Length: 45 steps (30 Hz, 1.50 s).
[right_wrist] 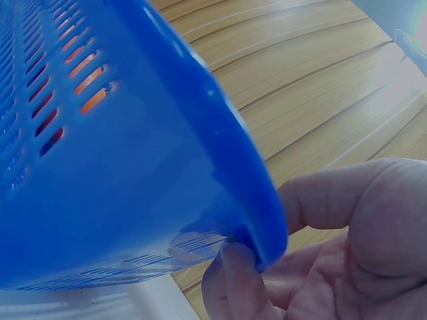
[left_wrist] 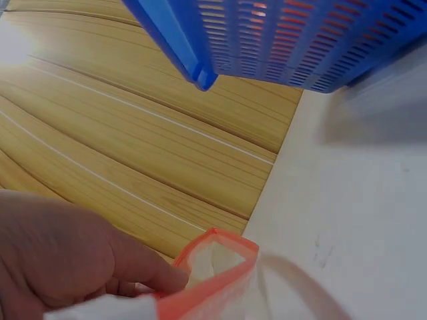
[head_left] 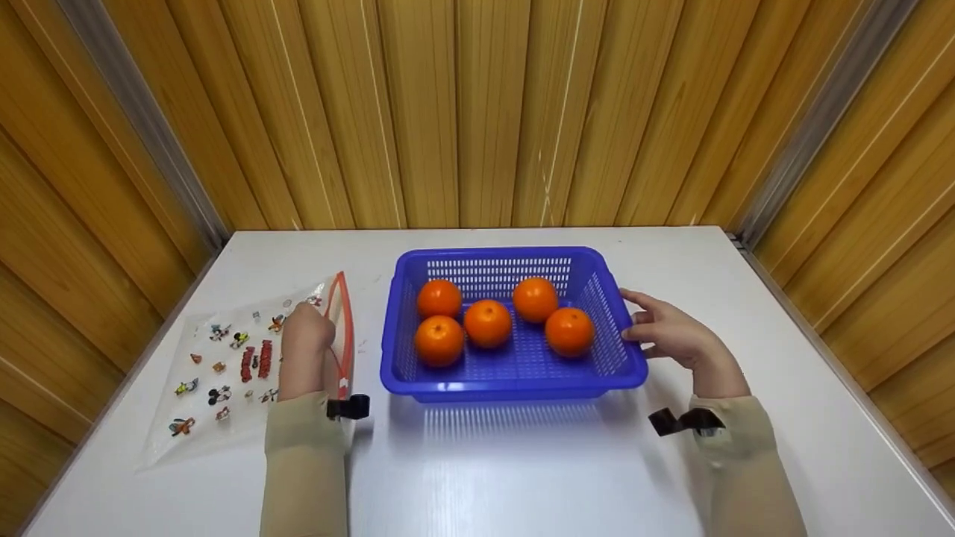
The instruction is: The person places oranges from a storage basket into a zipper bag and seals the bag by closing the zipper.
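Observation:
A blue perforated plastic basket (head_left: 507,391) holding several oranges (head_left: 488,324) is at the middle of the white table. My right hand (head_left: 675,333) grips its right rim, with fingertips hooked under the lip (right_wrist: 270,227) in the right wrist view. To the left lies a clear zip bag (head_left: 224,403) printed with small cartoon figures and red lettering. Its red-orange zip edge (head_left: 346,335) faces the basket. My left hand (head_left: 307,339) holds the bag by that edge, and the left wrist view shows the bag's mouth (left_wrist: 217,257) gaping beside the fingers.
Wood-patterned panels (head_left: 489,112) rise behind the white table (head_left: 477,477) and on both sides, joined by grey metal corner strips. Black straps (head_left: 349,406) are worn on both wrists over light sleeves. The basket casts a shadow toward the table's front.

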{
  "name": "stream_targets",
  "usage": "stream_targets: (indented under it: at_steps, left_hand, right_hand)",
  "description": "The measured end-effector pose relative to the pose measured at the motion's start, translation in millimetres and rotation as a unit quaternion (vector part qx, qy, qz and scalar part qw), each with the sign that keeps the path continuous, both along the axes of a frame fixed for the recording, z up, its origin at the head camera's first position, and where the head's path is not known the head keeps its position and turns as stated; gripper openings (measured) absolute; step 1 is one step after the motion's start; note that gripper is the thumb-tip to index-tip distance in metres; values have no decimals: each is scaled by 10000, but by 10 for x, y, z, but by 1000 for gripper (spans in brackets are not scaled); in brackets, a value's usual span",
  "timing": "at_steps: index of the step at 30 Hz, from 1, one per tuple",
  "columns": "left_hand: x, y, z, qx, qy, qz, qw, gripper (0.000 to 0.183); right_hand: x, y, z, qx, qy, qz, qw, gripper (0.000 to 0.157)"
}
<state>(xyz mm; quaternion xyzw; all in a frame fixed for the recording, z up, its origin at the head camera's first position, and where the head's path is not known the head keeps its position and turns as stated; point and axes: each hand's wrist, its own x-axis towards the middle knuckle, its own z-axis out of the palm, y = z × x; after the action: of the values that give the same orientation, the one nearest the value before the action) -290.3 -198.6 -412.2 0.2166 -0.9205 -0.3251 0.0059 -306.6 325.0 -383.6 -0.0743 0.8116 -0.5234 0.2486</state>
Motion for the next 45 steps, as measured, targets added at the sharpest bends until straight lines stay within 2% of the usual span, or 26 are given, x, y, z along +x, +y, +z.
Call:
stream_targets:
  at_steps: [6,9,14,17,22,28,31,34,38,41,45]
  left_hand:
    - [61,1,177,-50,382,220,9990,42]
    - [101,20,248,-67,740,294,9968,38]
    - [142,96,351,60,1168,292,9927,30]
    - [164,150,409,88,1269,326,9913,27]
    - [205,246,491,182,1413,331,9893,25]
    - [245,351,548,198,1452,168,9891,24]
    - [259,402,572,240,1496,75,9884,23]
    - [275,464,597,270,1523,-8,9880,21]
    - [302,547,621,171,1763,-138,9841,18]
    - [328,600,638,102,1922,-289,9809,16]
    - [368,663,675,83,1885,-454,9810,15]
  right_hand:
    - [-4,-54,67,357,83,28,9993,88]
    - [21,-143,143,771,416,-80,9961,88]
    - [61,-440,356,1629,1117,-577,9786,86]
    - [56,-704,486,1824,1360,-742,9709,82]
    - [-5,-1214,607,1296,1565,-574,9775,72]
    - [-50,-1807,592,461,1585,-260,9859,63]
    - [-51,-2069,551,195,1414,-154,9896,58]
    - [-42,-2313,506,-158,1038,-97,9944,55]
    - [-31,-2602,462,-490,443,-37,9978,56]
    - [-21,-2776,436,-466,179,70,9987,59]
    - [-11,-2942,391,-367,93,232,9990,57]
